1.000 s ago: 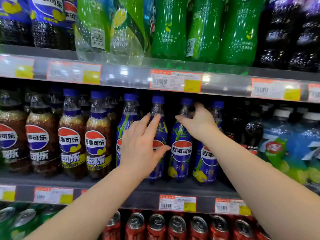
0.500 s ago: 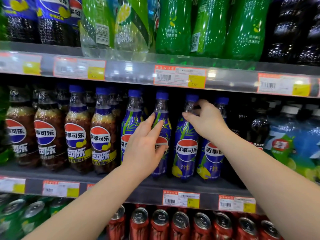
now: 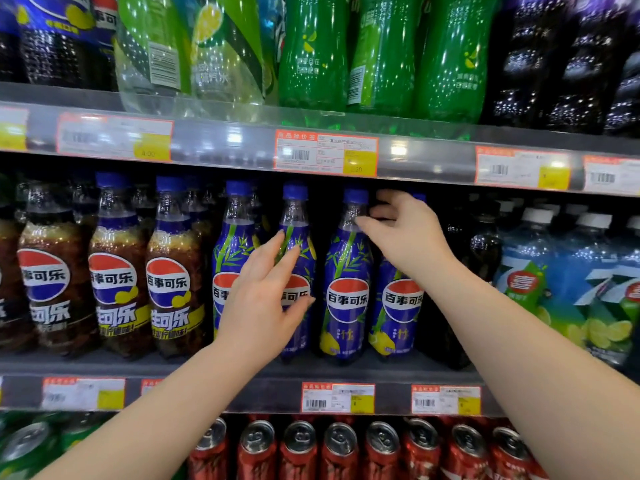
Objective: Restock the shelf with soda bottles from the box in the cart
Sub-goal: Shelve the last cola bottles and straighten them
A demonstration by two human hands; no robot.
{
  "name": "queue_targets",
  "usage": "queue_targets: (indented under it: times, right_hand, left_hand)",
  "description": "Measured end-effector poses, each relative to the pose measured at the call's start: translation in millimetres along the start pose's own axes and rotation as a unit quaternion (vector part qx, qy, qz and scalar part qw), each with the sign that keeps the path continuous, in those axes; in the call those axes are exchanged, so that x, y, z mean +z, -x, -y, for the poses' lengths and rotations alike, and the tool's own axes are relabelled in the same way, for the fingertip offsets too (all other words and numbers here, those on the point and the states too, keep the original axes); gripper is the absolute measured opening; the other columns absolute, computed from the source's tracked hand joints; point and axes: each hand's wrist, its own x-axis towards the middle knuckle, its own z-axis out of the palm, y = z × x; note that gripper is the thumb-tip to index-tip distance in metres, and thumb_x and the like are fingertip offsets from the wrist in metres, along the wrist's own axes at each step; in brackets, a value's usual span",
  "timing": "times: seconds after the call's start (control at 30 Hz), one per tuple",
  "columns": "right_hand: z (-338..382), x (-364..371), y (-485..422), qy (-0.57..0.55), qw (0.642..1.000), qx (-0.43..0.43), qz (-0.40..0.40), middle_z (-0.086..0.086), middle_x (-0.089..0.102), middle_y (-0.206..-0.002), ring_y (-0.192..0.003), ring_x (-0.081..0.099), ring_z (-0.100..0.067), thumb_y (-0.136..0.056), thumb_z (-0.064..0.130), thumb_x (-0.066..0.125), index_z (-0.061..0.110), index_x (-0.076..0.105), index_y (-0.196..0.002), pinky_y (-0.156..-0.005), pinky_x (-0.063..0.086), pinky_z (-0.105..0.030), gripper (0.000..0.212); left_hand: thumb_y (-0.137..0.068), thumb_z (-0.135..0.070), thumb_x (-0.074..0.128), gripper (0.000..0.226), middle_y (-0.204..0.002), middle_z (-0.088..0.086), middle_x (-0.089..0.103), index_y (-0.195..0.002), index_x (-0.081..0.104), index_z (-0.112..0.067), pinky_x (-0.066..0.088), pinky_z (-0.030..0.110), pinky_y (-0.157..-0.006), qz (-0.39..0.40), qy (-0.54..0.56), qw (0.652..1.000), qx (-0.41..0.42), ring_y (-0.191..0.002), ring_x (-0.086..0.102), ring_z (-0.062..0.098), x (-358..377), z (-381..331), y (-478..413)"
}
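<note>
While poised at the front edge of the grey shelf [image 3: 266, 393], holds left grip [image 3: 263, 299] spread before blue-labelled plastic soda bottles [image 3: 348, 292], right grip [image 3: 405, 233] curled by one neck, cannot tell if pinching.

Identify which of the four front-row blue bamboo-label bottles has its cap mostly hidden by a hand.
The rightmost bottle: the right hand covers its neck and nearly all its cap, while the other three show full blue caps.

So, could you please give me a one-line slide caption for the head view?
Left hand and right hand reach among blue-labelled cola bottles on the middle shelf.
</note>
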Motion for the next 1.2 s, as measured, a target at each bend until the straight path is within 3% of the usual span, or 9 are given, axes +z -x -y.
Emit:
queue_targets:
  times: [0.1, 0.17, 0.23, 0.3, 0.5, 0.63, 0.83, 1.03, 1.2]
  right_hand:
    - [-5, -27, 0, 0.029, 0.993, -0.028, -0.107, 0.005, 0.059, -0.074, -0.078, 0.061, -0.023, -0.081, 0.021, 0.066, 0.014, 0.058, -0.097, -0.079, 0.050, -0.037, 0.019]
    - [-15, -36, -1, 0.058, 0.989, -0.025, -0.137, -0.003, 0.061, -0.087, -0.085, 0.059, -0.025, -0.078, 0.024, 0.069, 0.013, 0.057, -0.100, -0.081, 0.048, -0.037, 0.028]
    - [-27, -36, -2, 0.088, 0.988, 0.006, -0.124, -0.013, 0.059, -0.112, -0.101, 0.057, -0.029, -0.074, 0.028, 0.074, 0.008, 0.052, -0.116, -0.087, 0.045, -0.035, 0.052]
    - [-35, -32, -2, 0.090, 0.990, 0.045, -0.095, -0.014, 0.055, -0.123, -0.111, 0.055, -0.030, -0.072, 0.031, 0.076, 0.008, 0.045, -0.126, -0.092, 0.043, -0.034, 0.066]
    - [-41, -29, -3, 0.053, 0.997, 0.064, -0.009, -0.002, 0.062, -0.095, -0.097, 0.060, -0.024, -0.082, 0.033, 0.067, 0.014, 0.059, -0.110, -0.090, 0.049, -0.038, 0.035]
    - [-40, -33, -8, 0.043, 0.997, 0.067, 0.019, -0.009, 0.065, -0.104, -0.102, 0.061, -0.028, -0.084, 0.029, 0.064, 0.011, 0.059, -0.114, -0.094, 0.048, -0.043, 0.035]
    - [-43, -33, -9, 0.038, 0.997, 0.054, 0.030, -0.013, 0.066, -0.111, -0.105, 0.061, -0.030, -0.087, 0.025, 0.061, 0.011, 0.060, -0.112, -0.096, 0.047, -0.046, 0.029]
    - [-40, -28, -5, 0.100, 0.994, 0.050, 0.009, -0.017, 0.064, -0.118, -0.110, 0.058, -0.033, -0.086, 0.032, 0.061, 0.008, 0.057, -0.119, -0.095, 0.046, -0.040, 0.040]
    - [-42, -23, 7, 0.098, 0.993, 0.015, -0.064, -0.016, 0.053, -0.134, -0.123, 0.049, -0.033, -0.082, 0.029, 0.066, 0.011, 0.039, -0.136, -0.099, 0.039, -0.036, 0.063]
  left_hand:
    - [-0.068, -0.026, 0.067, 0.061, -0.133, 0.023, 0.051, -0.121, 0.058, 0.001, 0.031, 0.039, -0.100, -0.030, 0.007, 0.999, 0.015, -0.122, 0.040, 0.028, 2, -3, -1]
    - [-0.067, -0.027, 0.069, 0.059, -0.129, 0.022, 0.053, -0.119, 0.059, 0.000, 0.033, 0.037, -0.100, -0.044, 0.004, 0.999, 0.028, -0.118, 0.043, 0.030, 4, -7, -4]
    - [-0.066, -0.027, 0.069, 0.059, -0.128, 0.020, 0.054, -0.118, 0.060, -0.001, 0.035, 0.038, -0.099, -0.041, 0.000, 0.998, 0.038, -0.117, 0.047, 0.033, 7, -13, -6]
    - [-0.066, -0.028, 0.069, 0.060, -0.129, 0.019, 0.054, -0.120, 0.059, -0.003, 0.038, 0.044, -0.099, -0.029, -0.009, 0.999, 0.045, -0.119, 0.049, 0.038, 10, -17, -6]
    - [-0.067, -0.025, 0.071, 0.061, -0.131, 0.019, 0.051, -0.122, 0.057, -0.002, 0.030, 0.040, -0.104, -0.014, -0.025, 0.999, 0.027, -0.123, 0.043, 0.041, 12, -10, -2]
    - [-0.068, -0.019, 0.077, 0.064, -0.135, 0.017, 0.049, -0.126, 0.054, -0.004, 0.025, 0.036, -0.107, -0.008, -0.020, 1.000, 0.022, -0.126, 0.038, 0.034, 12, -7, 1]
    - [-0.067, -0.020, 0.077, 0.064, -0.133, 0.017, 0.050, -0.125, 0.055, -0.004, 0.034, 0.039, -0.102, -0.008, -0.023, 0.999, 0.020, -0.123, 0.041, 0.031, 9, -4, 7]
    - [-0.068, -0.041, 0.053, 0.058, -0.123, 0.012, 0.057, -0.118, 0.060, -0.011, 0.045, 0.047, -0.086, -0.042, -0.095, 0.994, -0.033, -0.115, 0.047, 0.030, -4, 6, 11]
    - [-0.066, -0.037, 0.069, 0.061, -0.131, 0.016, 0.053, -0.119, 0.058, -0.010, 0.039, 0.055, -0.096, -0.045, -0.156, 0.985, -0.066, -0.127, 0.029, 0.032, -13, 23, 12]
